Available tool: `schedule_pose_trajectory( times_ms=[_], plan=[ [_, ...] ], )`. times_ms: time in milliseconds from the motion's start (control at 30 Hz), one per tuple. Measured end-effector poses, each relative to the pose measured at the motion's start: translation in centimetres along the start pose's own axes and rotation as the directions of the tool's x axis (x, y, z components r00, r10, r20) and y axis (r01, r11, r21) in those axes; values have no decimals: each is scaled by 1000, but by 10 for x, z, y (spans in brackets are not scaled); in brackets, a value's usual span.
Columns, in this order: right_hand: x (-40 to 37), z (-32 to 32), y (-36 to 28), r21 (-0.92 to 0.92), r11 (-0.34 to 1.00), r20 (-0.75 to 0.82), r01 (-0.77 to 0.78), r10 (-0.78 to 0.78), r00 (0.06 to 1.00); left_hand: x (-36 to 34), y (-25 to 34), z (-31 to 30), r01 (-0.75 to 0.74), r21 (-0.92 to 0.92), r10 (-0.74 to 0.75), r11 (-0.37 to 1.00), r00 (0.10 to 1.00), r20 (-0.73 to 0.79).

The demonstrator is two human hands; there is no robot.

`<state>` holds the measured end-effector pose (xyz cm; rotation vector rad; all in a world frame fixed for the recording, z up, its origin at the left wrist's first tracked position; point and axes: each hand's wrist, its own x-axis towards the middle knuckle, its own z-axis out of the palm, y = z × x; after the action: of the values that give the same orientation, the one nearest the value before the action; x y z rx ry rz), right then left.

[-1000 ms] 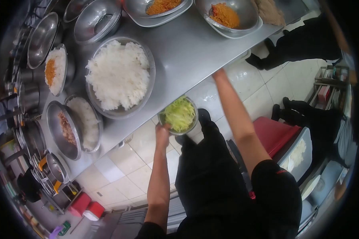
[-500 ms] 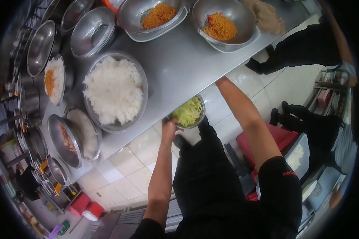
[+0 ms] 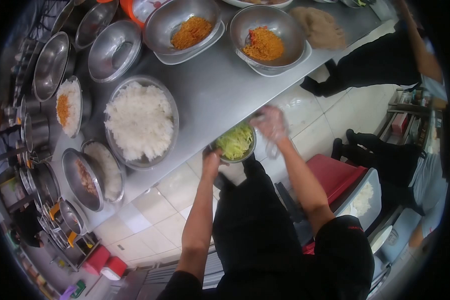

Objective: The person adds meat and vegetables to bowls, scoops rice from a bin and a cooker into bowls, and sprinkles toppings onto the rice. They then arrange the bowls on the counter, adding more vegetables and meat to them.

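Just off the counter's front edge, my left hand [image 3: 212, 156] grips the rim of a metal bowl [image 3: 255, 145] from its left side. Shredded green vegetable [image 3: 235, 141] fills that bowl. My right hand [image 3: 271, 124], in a clear loose plastic glove, is at the bowl's upper right; motion blurs its fingers, and whether it holds anything cannot be made out. A large bowl of white rice [image 3: 140, 121] stands on the steel counter to the left of the vegetable bowl.
On the steel counter [image 3: 205, 90] stand two bowls with orange crumbly food [image 3: 264, 44], a brown cloth [image 3: 317, 27], a bowl of pinkish food [image 3: 86, 179] and stacked metal bowls [image 3: 114, 50]. A red bin [image 3: 330, 172] is at the right. Co-workers in dark trousers [image 3: 375, 65] stand at the right.
My right hand, hidden beyond the counter edge before, has come into view in its plastic glove beside the bowl. The view has shifted slightly. My left hand stays on the bowl.
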<state>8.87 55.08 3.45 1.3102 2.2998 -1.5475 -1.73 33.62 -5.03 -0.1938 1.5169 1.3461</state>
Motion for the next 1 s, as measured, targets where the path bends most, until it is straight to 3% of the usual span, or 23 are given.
schedule_pose_trajectory(
  times_ms=[67, 100, 167, 200, 267, 300, 367, 400, 433, 467, 500, 567, 633, 700, 767, 800, 833, 867, 900, 967, 1000],
  plan=[
    [-33, 29, 7, -10, 976, -45, 215, -216, 975, -9, 4, 5, 5, 27, -6, 1000, 999, 34],
    [-48, 28, -9, -144, 972, -25, 187, -193, 981, -14, 7, 7, 31, 29, -32, 999, 998, 54],
    [-69, 30, -6, -128, 939, -171, 320, -339, 925, -28, 13, 11, 46, 28, -48, 999, 996, 73],
    [-79, 30, -3, -131, 935, -170, 329, -348, 922, -37, 16, 14, 34, 30, -35, 999, 998, 46],
    [-99, 29, 6, 246, 896, -527, 370, -196, 827, -57, 18, 13, 14, 29, -14, 999, 1000, 20],
    [-107, 27, 15, 238, 893, -532, 382, -210, 821, -64, 17, 13, -7, 26, 6, 1000, 1000, 21],
    [-122, 19, 23, 472, 882, -452, -20, 261, 853, -87, 29, 16, -50, 18, 50, 999, 998, 33],
    [-129, 17, 18, 468, 884, -460, 0, 243, 854, -103, 39, 17, -58, 19, 57, 998, 997, 58],
    [-137, 14, 4, 741, 659, -210, -129, 410, 887, -119, 47, 18, -67, 20, 65, 998, 995, 79],
    [-143, 12, -9, 892, 353, 91, -283, 473, 876, -130, 50, 17, -79, 4, 79, 997, 994, 72],
    [-144, 11, -19, 890, 367, 86, -272, 450, 889, -143, 57, 18, -105, -5, 105, 994, 992, 66],
    [-135, 12, -37, 939, 32, 342, -343, 42, 939, -174, 75, 20, -124, 111, 126, 986, 992, -13],
    [-120, 0, -66, 950, 37, 310, -311, 40, 950, -193, 84, 12, -205, 107, 211, 973, 976, -48],
    [-129, -27, -121, 989, 135, 86, -53, -254, 963, -227, 110, 11, -183, 178, 193, 967, 980, -44],
    [-137, -47, -168, 980, 193, 112, -52, -313, 943, -244, 126, 5, -256, 141, 268, 956, 961, -75],
    [-144, -51, -191, 818, 542, 102, 193, -466, 879, -250, 136, 0, -271, 122, 284, 955, 953, -107],
    [-147, -51, -209, 501, 733, 152, 460, -598, 787, -257, 144, -4, -285, 104, 298, 953, 945, -137],
    [-138, -39, -221, 253, 735, 170, 629, -674, 719, -261, 158, -6, -355, 133, 374, 925, 912, -168],
    [-131, -35, -231, 252, 722, 184, 645, -690, 700, -262, 174, -6, -372, 122, 389, 920, 902, -186],
    [-123, -32, -264, -163, 347, 120, 924, -922, 367, -263, 209, -11, -445, 108, 457, 889, 856, -240],
    [-120, -33, -285, -118, 375, 102, 920, -916, 387, -257, 223, -12, -462, 101, 470, 881, 829, -303]
  ],
)
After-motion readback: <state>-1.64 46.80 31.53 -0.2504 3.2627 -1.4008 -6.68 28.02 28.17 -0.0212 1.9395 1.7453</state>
